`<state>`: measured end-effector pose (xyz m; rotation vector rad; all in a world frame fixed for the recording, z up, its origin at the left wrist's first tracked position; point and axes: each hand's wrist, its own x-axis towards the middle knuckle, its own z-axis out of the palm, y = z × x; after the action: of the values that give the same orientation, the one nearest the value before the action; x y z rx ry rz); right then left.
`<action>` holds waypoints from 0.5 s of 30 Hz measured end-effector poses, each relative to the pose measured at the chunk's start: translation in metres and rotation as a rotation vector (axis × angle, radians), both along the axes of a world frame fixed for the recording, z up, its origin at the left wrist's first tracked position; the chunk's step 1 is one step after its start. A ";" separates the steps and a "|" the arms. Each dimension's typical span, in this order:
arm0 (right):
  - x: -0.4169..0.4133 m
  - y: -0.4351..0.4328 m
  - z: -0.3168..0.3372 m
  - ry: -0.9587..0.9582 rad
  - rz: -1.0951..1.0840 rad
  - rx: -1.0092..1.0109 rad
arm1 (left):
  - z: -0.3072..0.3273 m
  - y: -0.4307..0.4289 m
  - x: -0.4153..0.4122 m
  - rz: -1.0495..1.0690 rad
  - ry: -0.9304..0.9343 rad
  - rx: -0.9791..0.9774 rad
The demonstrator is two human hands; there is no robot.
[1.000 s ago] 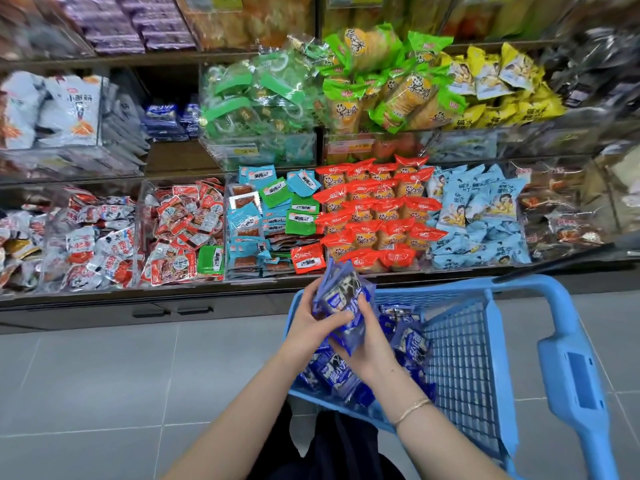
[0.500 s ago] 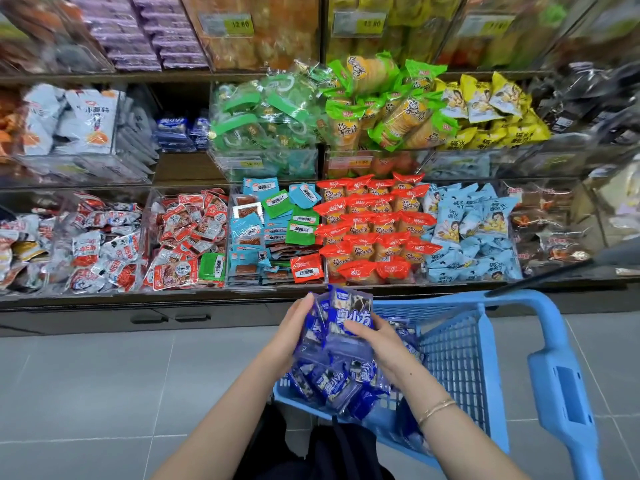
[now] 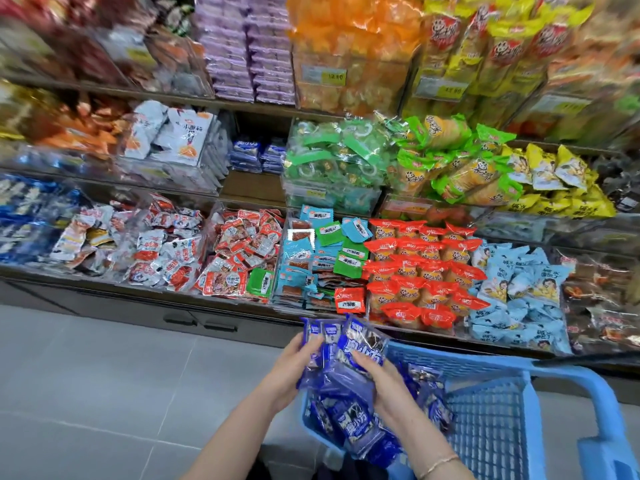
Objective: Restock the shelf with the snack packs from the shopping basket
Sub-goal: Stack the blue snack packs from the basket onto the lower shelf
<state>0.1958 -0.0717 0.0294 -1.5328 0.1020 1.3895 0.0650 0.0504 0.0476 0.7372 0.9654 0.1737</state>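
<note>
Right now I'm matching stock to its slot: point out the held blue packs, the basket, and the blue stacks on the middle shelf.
held blue packs (image 3: 362, 348): head view, front pack's face.
basket (image 3: 491, 438): head view, inner mesh wall.
blue stacks on the middle shelf (image 3: 246, 154): head view, left stack's front.

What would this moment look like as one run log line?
left hand: grips blue snack packs | right hand: grips same packs | where: over blue basket | shelf: not yet reached
</note>
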 end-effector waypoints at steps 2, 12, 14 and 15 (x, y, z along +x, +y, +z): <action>-0.017 0.023 0.005 -0.055 0.016 0.003 | 0.002 0.020 -0.014 -0.012 -0.025 0.049; -0.118 0.165 0.030 0.076 -0.192 0.210 | 0.016 0.160 -0.134 0.092 0.018 0.130; -0.133 0.185 0.033 0.111 -0.256 0.211 | 0.018 0.185 -0.159 0.114 0.047 0.135; -0.138 0.194 0.035 0.134 -0.268 0.205 | 0.019 0.197 -0.171 0.132 0.056 0.134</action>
<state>0.0575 0.1227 0.0643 -1.2085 0.2320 1.2459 -0.1060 0.2474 0.0669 0.8044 1.0642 0.3371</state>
